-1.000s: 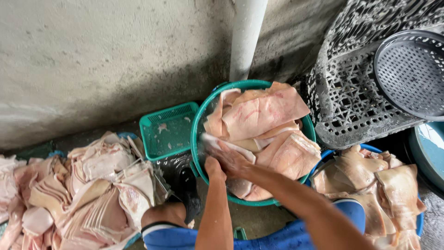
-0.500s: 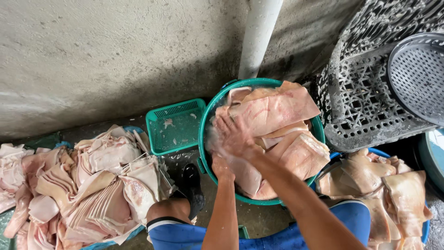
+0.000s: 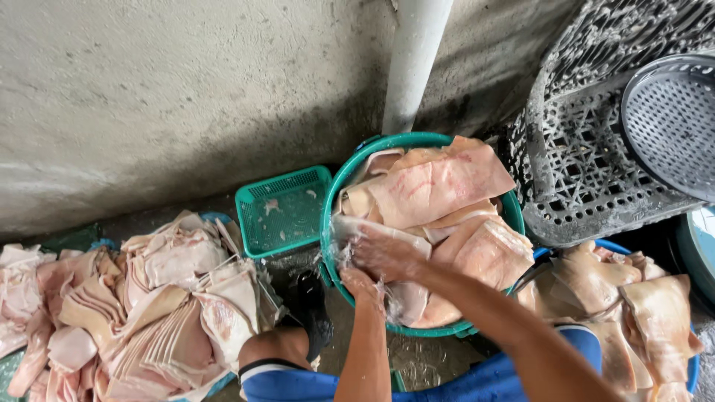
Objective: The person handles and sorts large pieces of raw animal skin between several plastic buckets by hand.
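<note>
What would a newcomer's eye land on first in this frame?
Both hands, the left hand and right hand, grip a wet pale slab at the near-left rim of the green tub heaped with pink-tan slabs. A big pile of trimmed pieces sprawls at lower left.

We see soft, even daylight with no hard shadows; the pale concrete wall (image 3: 164, 97) reads bright, almost washed out at its upper left. Darkness pools under the black crates (image 3: 596, 171) and around the green tub (image 3: 417, 327). Wet pork skin (image 3: 439, 186) carries a mild sheen. Both hands (image 3: 383, 257) are smeared by motion blur, while the white pipe (image 3: 413, 63) leans with wide-angle distortion.
</note>
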